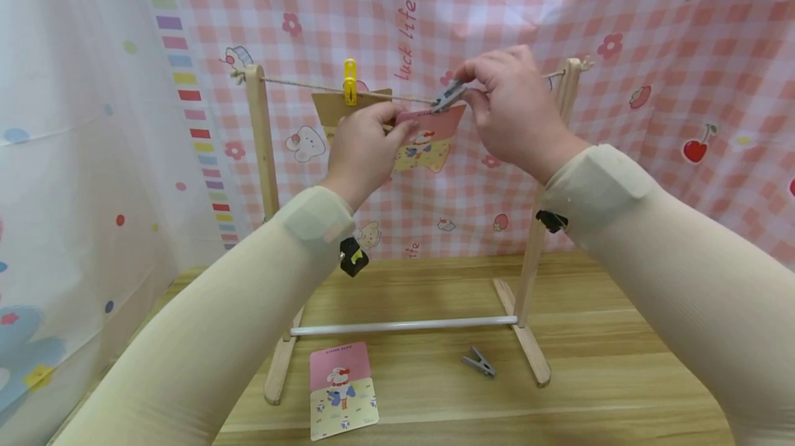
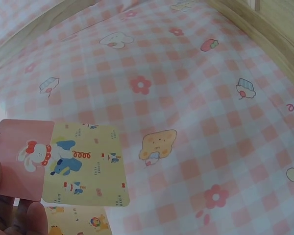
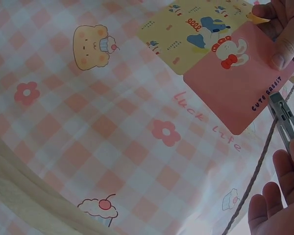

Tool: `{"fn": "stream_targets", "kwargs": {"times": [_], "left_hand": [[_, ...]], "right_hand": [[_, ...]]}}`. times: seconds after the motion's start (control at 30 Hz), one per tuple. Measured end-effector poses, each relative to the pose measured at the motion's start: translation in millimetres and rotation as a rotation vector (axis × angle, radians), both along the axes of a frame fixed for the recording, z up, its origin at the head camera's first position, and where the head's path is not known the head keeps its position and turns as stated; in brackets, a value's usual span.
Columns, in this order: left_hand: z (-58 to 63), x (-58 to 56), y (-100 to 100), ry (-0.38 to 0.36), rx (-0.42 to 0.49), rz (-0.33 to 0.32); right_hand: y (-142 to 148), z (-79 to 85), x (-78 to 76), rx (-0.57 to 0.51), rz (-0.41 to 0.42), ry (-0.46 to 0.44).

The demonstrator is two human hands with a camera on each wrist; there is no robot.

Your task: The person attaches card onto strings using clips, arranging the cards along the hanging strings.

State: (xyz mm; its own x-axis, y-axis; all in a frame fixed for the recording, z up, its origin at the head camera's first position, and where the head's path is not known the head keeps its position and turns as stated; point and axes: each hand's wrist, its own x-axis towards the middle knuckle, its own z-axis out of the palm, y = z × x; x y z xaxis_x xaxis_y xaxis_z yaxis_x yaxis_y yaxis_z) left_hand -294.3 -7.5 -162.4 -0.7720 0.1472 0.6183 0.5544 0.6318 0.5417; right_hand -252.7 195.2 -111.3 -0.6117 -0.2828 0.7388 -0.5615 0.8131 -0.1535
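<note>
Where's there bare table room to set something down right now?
Two bare patches of table: between the lying card and the loose clothespin, and behind the white rod, up to the checked cloth. The rope is crowded at mid-span: left hand, right hand, held card and gripped clothespin cluster there.

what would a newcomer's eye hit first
Probably the rabbit card at the rope, pinched by the left hand, the right hand holding a gray clothespin at its top edge. Next comes the bright yellow clothespin on the rope, above the left hand. Pink checked cloth hangs behind the rack.
</note>
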Motion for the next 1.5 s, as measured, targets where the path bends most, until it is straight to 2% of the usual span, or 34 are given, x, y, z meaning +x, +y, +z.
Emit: {"fn": "stream_targets", "kwargs": {"times": [0.23,0.67,1.07,1.5], "left_hand": [[-0.9,-1.2,-0.3,-0.001,0.002,0.0],[-1.7,0.5,-0.3,-0.009,-0.006,-0.006],[-2.4,1.0,0.4,-0.01,0.001,-0.013],[-3.2,0.6,0.8,-0.002,0.011,-0.012]], "right_hand": [[-1.3,-0.8,-0.8,0.018,0.007,0.016],[-3.3,-1.1,0.6,0.064,-0.015,-0.006],[-6.0,-2.0,-1.3,0.083,-0.003,0.019],[-6.8,-3.9,-0.9,0.083,-0.009,0.005]]}}
